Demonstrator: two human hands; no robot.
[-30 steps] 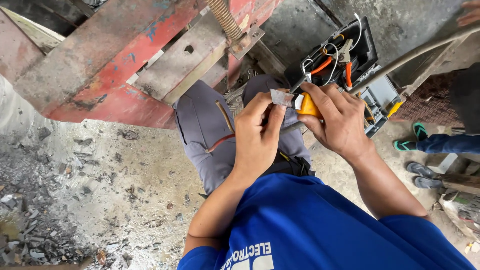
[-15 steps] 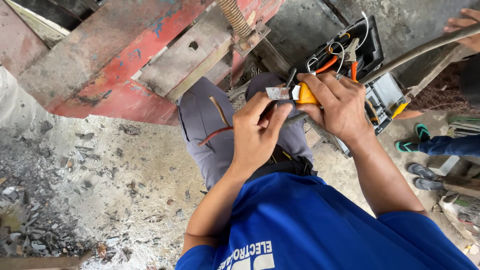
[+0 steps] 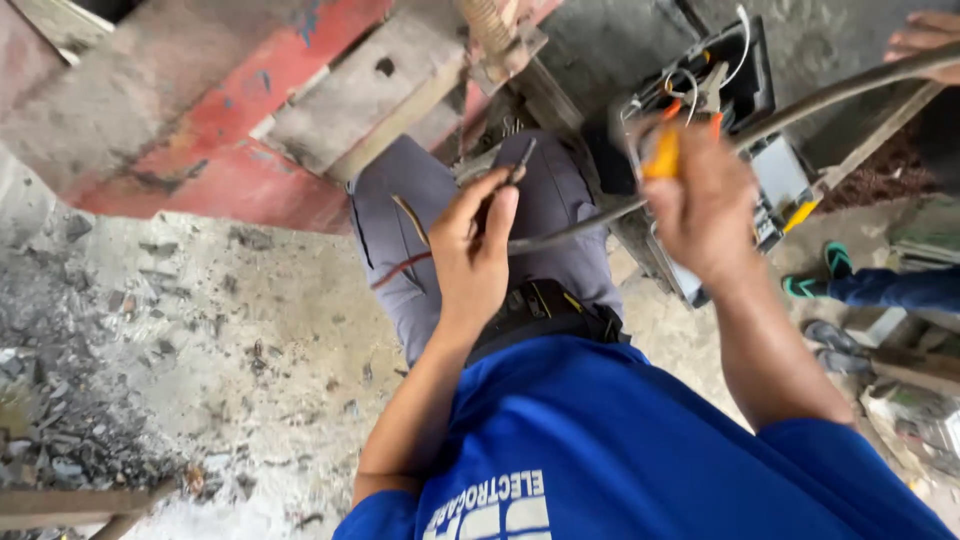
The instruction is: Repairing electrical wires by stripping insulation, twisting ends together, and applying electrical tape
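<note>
A small dark strip [image 3: 522,160] sits pinched between the left hand's [image 3: 475,255] fingertips, above the knees. The right hand [image 3: 700,205], apart, grips an orange-handled tool [image 3: 662,153] near the open toolbox [image 3: 755,75].

1. Left hand [image 3: 470,255] over the lap, pinching a short cable end [image 3: 520,160].
2. Right hand [image 3: 700,205] to its right, gripping a tool handle [image 3: 662,155].
3. Toolbox [image 3: 740,90] on the floor beyond right hand.
4. Steel beam [image 3: 230,110] at far left.
</note>
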